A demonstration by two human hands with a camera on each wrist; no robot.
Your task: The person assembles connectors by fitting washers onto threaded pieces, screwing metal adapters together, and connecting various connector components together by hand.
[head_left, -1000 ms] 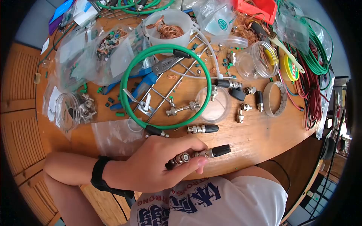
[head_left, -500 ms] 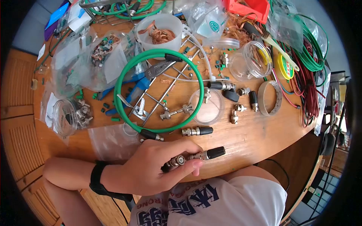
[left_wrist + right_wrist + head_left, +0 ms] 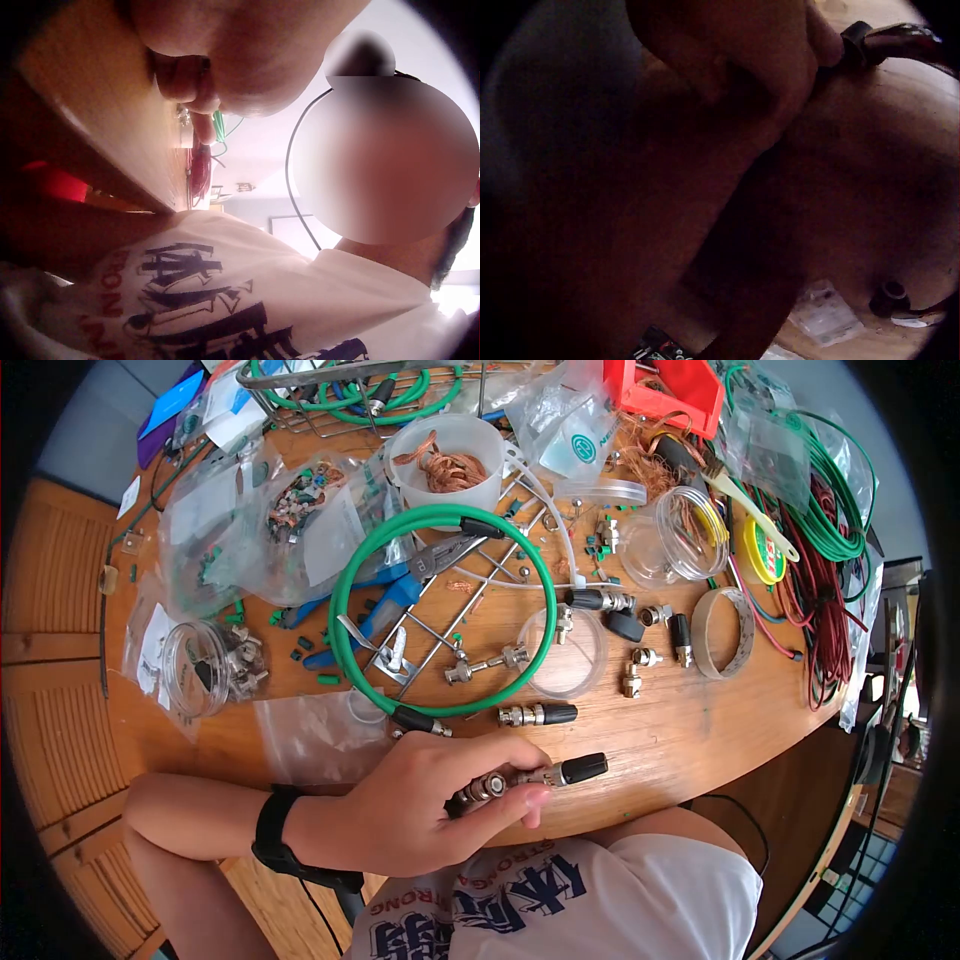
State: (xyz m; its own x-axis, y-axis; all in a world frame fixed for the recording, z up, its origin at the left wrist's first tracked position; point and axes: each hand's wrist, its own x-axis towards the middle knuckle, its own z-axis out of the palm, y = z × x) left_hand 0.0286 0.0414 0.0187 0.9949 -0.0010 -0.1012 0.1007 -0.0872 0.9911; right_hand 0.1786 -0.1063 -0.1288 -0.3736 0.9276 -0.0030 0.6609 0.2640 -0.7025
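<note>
In the head view my left hand, a black band round its wrist, pinches a metal connector with a black boot between thumb and fingers. A second metal connector lies within the same grip, its round end facing up. The left wrist view shows the left hand with curled fingers; the connectors are hidden there. Just above the hand in the head view are another black-booted connector and a green cable loop. Dark skin surfaces fill the right wrist view; how the right hand lies is unclear.
Blue-handled pliers and a wire rack lie under the loop. Around them are a white tub, clear jars, plastic bags, loose connectors, a tape ring, a red bin and coiled green and red cables.
The head view shifts slightly, moving the whole scene in the picture. The left hand keeps the same grip on both connectors.
</note>
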